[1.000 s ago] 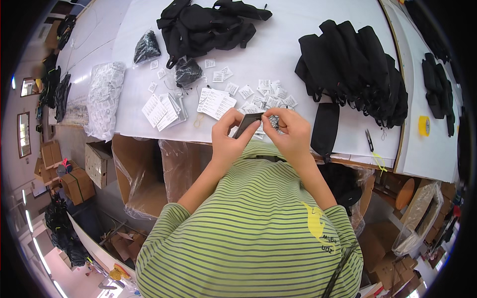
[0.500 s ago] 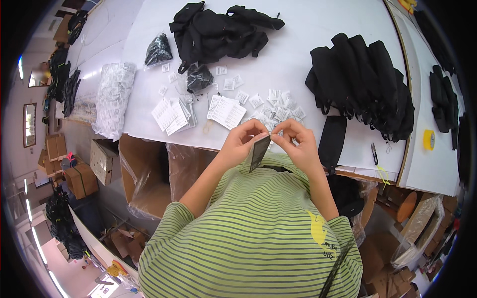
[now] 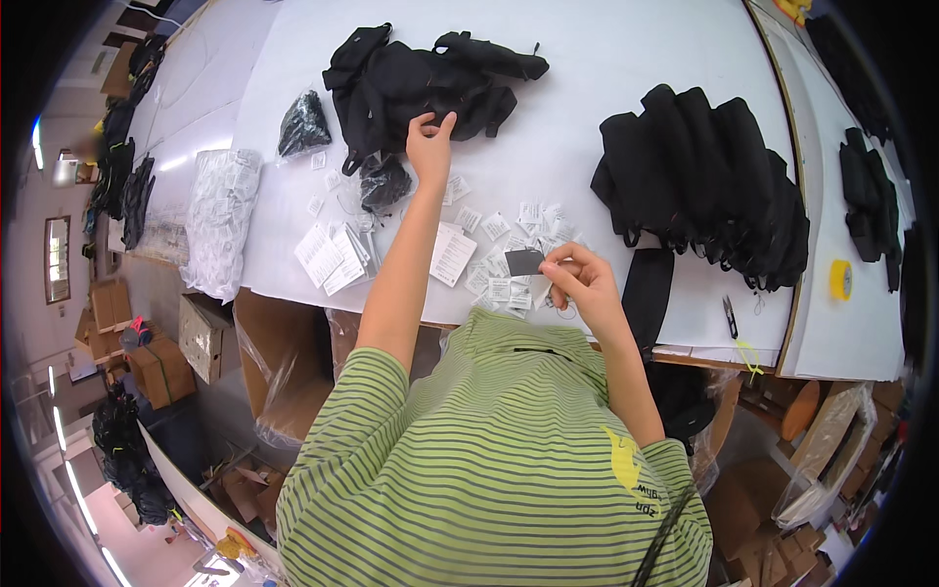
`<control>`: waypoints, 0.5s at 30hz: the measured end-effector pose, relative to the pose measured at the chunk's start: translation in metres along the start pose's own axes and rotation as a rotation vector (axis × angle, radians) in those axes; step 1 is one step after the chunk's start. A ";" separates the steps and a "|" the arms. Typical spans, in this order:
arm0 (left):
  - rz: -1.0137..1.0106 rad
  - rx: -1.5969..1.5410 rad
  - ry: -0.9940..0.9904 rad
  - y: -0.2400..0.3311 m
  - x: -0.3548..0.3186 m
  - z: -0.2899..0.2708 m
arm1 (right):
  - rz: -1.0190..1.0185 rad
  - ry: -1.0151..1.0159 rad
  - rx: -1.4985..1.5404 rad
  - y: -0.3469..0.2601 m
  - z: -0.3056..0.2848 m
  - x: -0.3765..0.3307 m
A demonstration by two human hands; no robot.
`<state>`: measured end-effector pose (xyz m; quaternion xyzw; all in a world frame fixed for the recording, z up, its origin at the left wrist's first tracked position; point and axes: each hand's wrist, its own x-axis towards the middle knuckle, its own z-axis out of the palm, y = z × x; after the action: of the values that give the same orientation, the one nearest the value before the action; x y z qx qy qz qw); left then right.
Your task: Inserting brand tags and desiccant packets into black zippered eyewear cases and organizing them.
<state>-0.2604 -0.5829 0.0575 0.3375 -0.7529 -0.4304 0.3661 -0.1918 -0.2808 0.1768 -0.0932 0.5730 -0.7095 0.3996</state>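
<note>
My left hand (image 3: 429,152) reaches out over the near edge of a heap of black fabric bags (image 3: 421,78), thumb and forefinger apart. Whether its fingertips touch the cloth I cannot tell. Low over the table's near edge, my right hand (image 3: 579,274) pinches a dark hang tag (image 3: 524,262) by its right end. Small white printed packets (image 3: 533,217) lie scattered beneath and behind that tag. Between my arms is a stack of white printed cards (image 3: 452,252); a second fanned stack of cards (image 3: 331,256) lies left of my left forearm.
Black bags in a row (image 3: 699,176) cover the table's right side, near small snips (image 3: 730,315) and yellow tape (image 3: 840,280). Small dark plastic bags (image 3: 305,125) and a large clear bag of white packets (image 3: 223,220) lie left. Open cartons (image 3: 284,342) stand below the table edge.
My left hand has let go of the dark tag and moved forward to the black heap. My right hand keeps the tag, now turned flatter over the white packets.
</note>
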 end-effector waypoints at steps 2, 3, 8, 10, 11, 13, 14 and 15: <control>-0.046 0.160 -0.065 -0.004 0.010 0.010 | -0.001 0.017 0.035 0.001 -0.005 -0.002; 0.070 0.251 0.047 -0.008 0.007 0.012 | -0.001 0.019 0.034 0.000 -0.006 -0.004; -0.036 -0.024 -0.267 0.064 -0.040 -0.021 | -0.015 0.183 0.032 0.010 -0.010 0.001; -0.221 -0.146 -0.434 0.080 -0.072 -0.047 | -0.013 0.190 0.025 0.014 -0.006 0.009; -0.298 -0.269 -0.504 0.084 -0.087 -0.057 | -0.014 0.198 0.015 0.016 -0.003 0.014; -0.450 -0.393 -0.619 0.101 -0.109 -0.076 | -0.051 0.272 -0.067 0.021 0.005 0.023; -0.589 -0.519 -0.716 0.108 -0.117 -0.084 | -0.101 0.329 -0.151 0.026 0.008 0.029; -0.598 -0.520 -0.718 0.111 -0.126 -0.088 | -0.150 0.344 -0.187 0.038 0.007 0.034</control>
<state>-0.1439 -0.4696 0.1554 0.2669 -0.5703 -0.7767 0.0181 -0.1924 -0.3095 0.1340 -0.0498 0.6876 -0.6864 0.2314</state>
